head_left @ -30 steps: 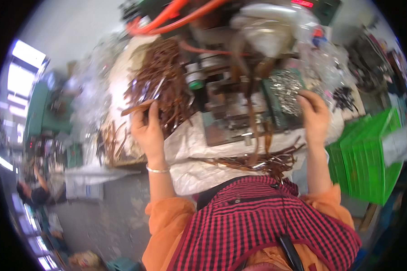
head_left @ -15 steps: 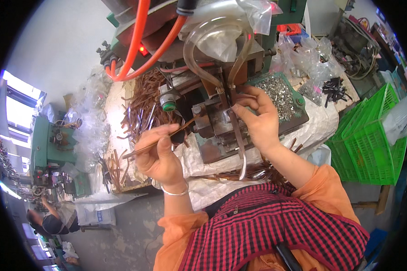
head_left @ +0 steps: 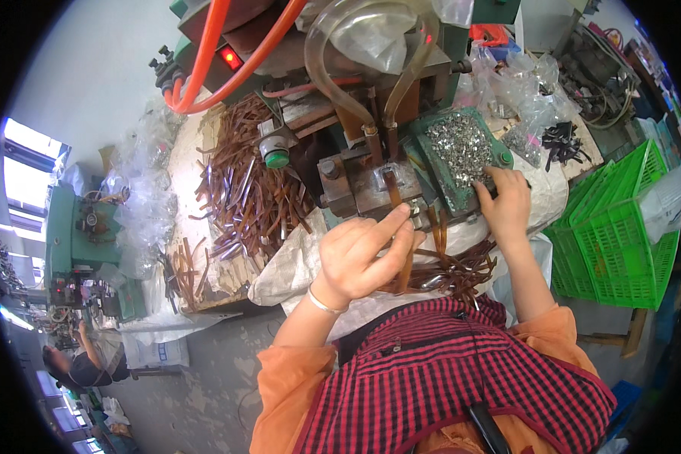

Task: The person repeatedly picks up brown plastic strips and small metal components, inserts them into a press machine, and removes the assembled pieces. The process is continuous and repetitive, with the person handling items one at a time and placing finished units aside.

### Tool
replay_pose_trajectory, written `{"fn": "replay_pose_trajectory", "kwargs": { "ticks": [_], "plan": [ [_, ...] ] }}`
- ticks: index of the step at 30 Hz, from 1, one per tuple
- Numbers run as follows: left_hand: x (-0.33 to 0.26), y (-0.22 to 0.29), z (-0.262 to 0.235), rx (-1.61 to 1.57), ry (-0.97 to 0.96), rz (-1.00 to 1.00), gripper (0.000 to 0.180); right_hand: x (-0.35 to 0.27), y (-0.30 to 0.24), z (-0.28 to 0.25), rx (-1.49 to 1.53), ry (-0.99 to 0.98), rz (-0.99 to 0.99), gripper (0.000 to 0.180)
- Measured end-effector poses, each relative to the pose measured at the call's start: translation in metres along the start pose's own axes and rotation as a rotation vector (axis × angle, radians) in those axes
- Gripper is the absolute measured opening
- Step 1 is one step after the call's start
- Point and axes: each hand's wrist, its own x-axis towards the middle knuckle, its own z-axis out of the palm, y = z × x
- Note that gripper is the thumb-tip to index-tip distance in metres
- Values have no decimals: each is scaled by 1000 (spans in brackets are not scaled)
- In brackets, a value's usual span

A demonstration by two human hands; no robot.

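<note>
Left grip [head_left: 365, 259] narrow, thumb-and-finger, on brown strip [head_left: 393, 192]

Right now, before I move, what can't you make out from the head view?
Head view:
Upper end of the flat brown strip: lost against the dark metal block.
That strip's middle: covered by the bare left hand.
Tops of the smooth orange hoses: cut off by the upper edge.
Whether the bare right hand holds any small silver metal bits: too small.
</note>
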Motion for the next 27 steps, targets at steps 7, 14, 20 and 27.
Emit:
{"fn": "replay_pose_trajectory", "kwargs": {
  "ticks": [7, 14, 20, 27],
  "plan": [
    [-10, -17, 13, 24, 60, 119, 31, 48, -6, 28, 270, 25, 70, 14],
    [-13, 0, 7, -13, 85, -29, 24, 46, 2, 38, 367, -29, 68, 14],
    [-73, -18, -75, 613, 37, -421, 16, 32, 11, 35, 439, 81, 81, 19],
    [-159, -224, -145, 971, -341, -964, 25, 43, -17, 17, 716, -41, 100, 17]
  ]
}}
